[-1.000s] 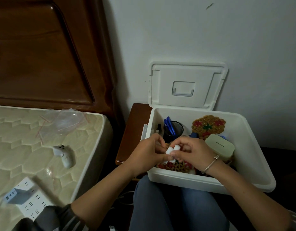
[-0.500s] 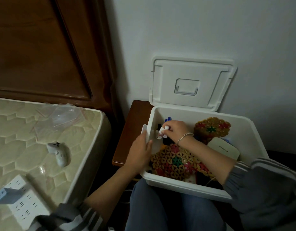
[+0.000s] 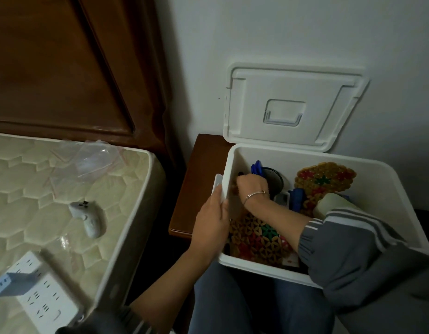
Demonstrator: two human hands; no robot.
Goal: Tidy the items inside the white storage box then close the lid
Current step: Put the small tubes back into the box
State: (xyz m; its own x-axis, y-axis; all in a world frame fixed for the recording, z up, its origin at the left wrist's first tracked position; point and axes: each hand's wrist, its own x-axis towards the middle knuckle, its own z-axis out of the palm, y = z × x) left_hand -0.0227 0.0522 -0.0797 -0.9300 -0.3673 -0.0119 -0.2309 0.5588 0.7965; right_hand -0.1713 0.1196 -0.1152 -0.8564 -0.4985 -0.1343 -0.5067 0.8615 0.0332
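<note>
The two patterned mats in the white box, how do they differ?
The far mat leans upright at the back of the white box; the near mat lies flat. The far mat shows nearly whole; the near mat is partly under the right arm. Both are tan lattice with red and green patches.

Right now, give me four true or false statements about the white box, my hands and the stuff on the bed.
1. The lid of the white storage box is shut. False: it stands open, leaning against the wall.
2. The right hand reaches inside the box, near its back left corner. True.
3. The left hand holds the box's left rim. True.
4. The game controller lies in the box. False: it lies on the mattress.
</note>
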